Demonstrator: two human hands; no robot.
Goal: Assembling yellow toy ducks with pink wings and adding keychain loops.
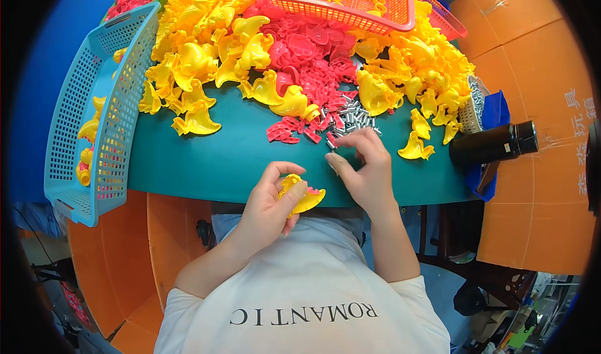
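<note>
My left hand is closed round a yellow plastic shell half, with its thumb pressed across it. A bit of pink shows inside the shell. Over the table's near part, my right hand has thumb and index finger bent close together, beside a small pink piece and metal bits. What sits between those fingertips is too small to make out. Just beyond them lies a heap of short silver metal pins. Loose pink plastic pieces lie left of the pins.
Piles of yellow shells and pink parts cover the green table's far side. A red basket of yellow rings rests on top. At left stands a blue basket; at right, a black bottle lies beside blue bins.
</note>
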